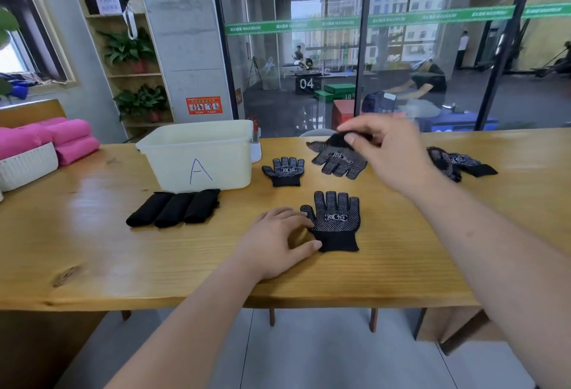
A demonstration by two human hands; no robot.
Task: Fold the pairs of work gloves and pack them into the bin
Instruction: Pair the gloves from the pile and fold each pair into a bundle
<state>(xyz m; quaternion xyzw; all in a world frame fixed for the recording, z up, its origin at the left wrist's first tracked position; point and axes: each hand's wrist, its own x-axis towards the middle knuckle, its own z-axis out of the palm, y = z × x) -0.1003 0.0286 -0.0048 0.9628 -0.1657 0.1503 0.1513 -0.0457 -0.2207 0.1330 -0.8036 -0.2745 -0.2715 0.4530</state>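
Pink rolled towels (pixel 66 138), far left, stacked beside a white woven basket (pixel 27 166) on the wooden surface (pixel 154 265).

Cream plastic bin (pixel 197 157), marked "A" in blue, upright toward the back of the surface; its inside cannot be seen.

Folded glove bundles (pixel 174 208), black, three side by side, lying just in front of the bin and outside it.

Small dotted glove (pixel 283 170), flat, palm up, right of the bin.

Left hand (pixel 278 240), resting on the surface, grip loosely spread; fingertips touch the thumb edge of the near glove (pixel 335 221) and the thumb touches its cuff. Near glove lies flat, fingers pointing away.

Glove pile (pixel 340 161), dotted, loose, behind the near glove.

Right hand (pixel 389 153), above the pile, grip pinched on the lifted glove (pixel 338 140), whose black cuff is raised off the pile.

Far-right gloves (pixel 457 163), overlapping, lying apart from the rest.
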